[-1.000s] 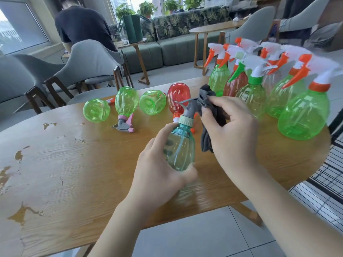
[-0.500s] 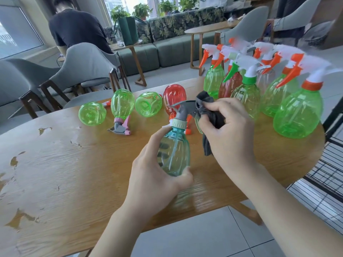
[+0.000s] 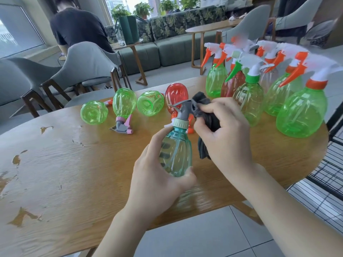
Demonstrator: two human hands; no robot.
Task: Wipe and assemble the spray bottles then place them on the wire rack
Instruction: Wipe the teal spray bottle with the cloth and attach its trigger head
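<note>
My left hand grips a teal spray bottle with a grey trigger head, held upright over the wooden table. My right hand holds a dark grey cloth bunched against the bottle's spray head. Several assembled green and red bottles with white and orange or green triggers stand at the table's right end. Lying on their sides behind my hands are green bottles, one with a pink and grey trigger, and a red bottle. The black wire rack sits low at the right.
Grey chairs stand behind the table. A person in a dark shirt sits at the back left. A sofa and side tables lie beyond. The table's left part has worn patches.
The view has shifted slightly. My right hand has worked the cloth a little around the spray head; my left hand still holds the teal bottle in the same spot.
</note>
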